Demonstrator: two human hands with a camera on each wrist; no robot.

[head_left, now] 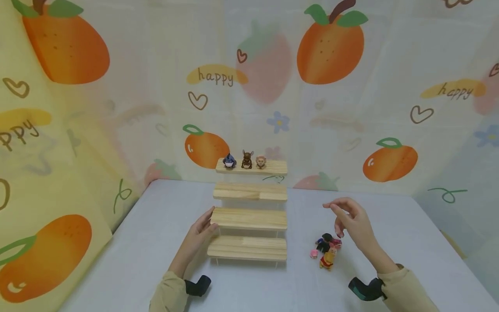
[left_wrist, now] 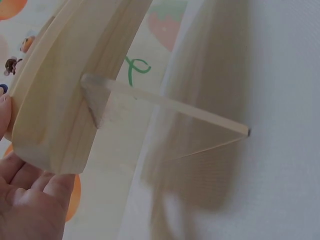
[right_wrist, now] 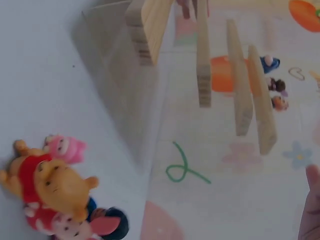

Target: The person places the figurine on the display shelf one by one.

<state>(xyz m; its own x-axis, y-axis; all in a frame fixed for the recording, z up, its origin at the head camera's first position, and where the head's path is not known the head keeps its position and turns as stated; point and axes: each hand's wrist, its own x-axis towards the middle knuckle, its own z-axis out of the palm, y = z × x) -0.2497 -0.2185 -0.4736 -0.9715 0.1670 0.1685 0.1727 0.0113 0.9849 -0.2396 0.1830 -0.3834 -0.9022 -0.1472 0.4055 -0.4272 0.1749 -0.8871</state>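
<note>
A wooden four-tier display stand (head_left: 249, 219) is set on the white table. My left hand (head_left: 195, 236) holds the left end of its second tier from the front; in the left wrist view the thumb is on the upper side and the fingers (left_wrist: 60, 190) below. On the top tier stand a blue donkey figurine (head_left: 229, 161), a brown kangaroo figurine (head_left: 247, 160) and a small light-faced figurine (head_left: 261, 162). My right hand (head_left: 354, 223), fingers loosely bent and holding nothing, hovers over a pile with a yellow bear figurine (right_wrist: 57, 182), a small pink figurine (right_wrist: 70, 149) and a pink-eared figurine (right_wrist: 70, 227).
A dark-haired figurine (head_left: 324, 243) lies in the same pile, right of the stand. Behind the table (head_left: 148, 225) hangs a fruit-printed cloth (head_left: 156, 65), which also closes off both sides. Clear legs (left_wrist: 175, 105) hold up the tiers.
</note>
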